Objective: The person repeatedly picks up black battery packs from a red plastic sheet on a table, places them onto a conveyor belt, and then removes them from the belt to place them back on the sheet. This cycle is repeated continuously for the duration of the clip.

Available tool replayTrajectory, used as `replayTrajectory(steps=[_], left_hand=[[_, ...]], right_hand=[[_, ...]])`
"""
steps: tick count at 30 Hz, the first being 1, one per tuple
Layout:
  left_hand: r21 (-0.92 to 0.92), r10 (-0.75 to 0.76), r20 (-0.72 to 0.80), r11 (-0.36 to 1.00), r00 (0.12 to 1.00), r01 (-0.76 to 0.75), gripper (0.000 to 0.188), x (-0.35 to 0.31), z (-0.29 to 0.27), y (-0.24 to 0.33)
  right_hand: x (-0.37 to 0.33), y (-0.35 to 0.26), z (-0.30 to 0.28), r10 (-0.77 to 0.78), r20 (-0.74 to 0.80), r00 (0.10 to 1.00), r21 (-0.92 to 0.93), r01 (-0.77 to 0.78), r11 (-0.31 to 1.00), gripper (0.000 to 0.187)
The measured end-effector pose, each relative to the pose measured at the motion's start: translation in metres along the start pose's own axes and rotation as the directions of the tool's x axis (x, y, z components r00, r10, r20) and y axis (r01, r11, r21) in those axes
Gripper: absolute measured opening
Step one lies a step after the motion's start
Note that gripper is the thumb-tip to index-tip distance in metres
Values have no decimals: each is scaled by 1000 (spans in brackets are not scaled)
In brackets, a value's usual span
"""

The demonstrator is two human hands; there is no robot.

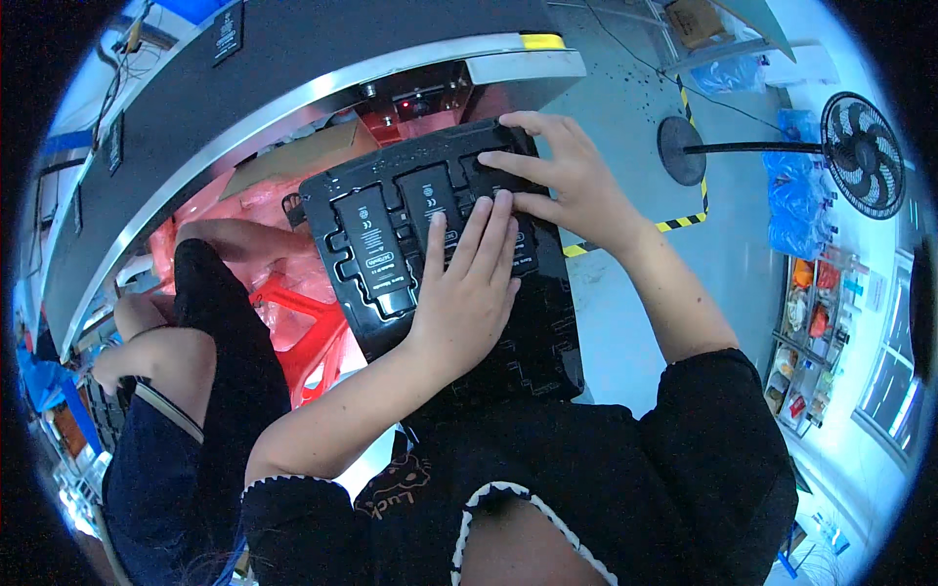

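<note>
A black moulded plastic tray (pixel 352 181) rests tilted in front of my body. Flat black battery packs with white print lie in its long pockets: a left battery (pixel 376 252), a middle battery (pixel 427 195), and a right battery (pixel 526 256) mostly hidden by my hands. My left hand (pixel 464 303) lies flat across the middle and right pockets, fingers stretched out. At the tray's far right corner, my right hand (pixel 576 181) has its fingers spread over the rim and the right pocket, thumb near my left fingertips. Whatever is beneath its fingertips is hidden.
A dark conveyor belt (pixel 283 59) with a metal edge runs beyond the tray, carrying small flat black pieces. Pink plastic wrap (pixel 264 210) and a red frame (pixel 313 337) lie below. Another person's arm (pixel 161 356) is at left. A black fan (pixel 862 156) stands right.
</note>
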State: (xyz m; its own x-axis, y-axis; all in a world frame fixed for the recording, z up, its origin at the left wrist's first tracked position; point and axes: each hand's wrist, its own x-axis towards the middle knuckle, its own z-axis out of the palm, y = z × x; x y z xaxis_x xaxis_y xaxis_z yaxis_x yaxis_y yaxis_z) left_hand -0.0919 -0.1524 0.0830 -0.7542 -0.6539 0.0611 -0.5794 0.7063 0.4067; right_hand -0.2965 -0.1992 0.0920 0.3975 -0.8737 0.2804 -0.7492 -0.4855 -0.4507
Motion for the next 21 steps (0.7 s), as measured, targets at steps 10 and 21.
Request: replayTrajectory(steps=[10, 21], left_hand=[[30, -163, -24, 986, 986, 164, 73, 15, 6, 15], [121, 30, -523, 992, 852, 39, 54, 36, -89, -125]], right_hand=[[63, 30, -15, -81, -383, 920, 53, 109, 993, 32], [302, 94, 28, 152, 326, 933, -231, -77, 970, 101]])
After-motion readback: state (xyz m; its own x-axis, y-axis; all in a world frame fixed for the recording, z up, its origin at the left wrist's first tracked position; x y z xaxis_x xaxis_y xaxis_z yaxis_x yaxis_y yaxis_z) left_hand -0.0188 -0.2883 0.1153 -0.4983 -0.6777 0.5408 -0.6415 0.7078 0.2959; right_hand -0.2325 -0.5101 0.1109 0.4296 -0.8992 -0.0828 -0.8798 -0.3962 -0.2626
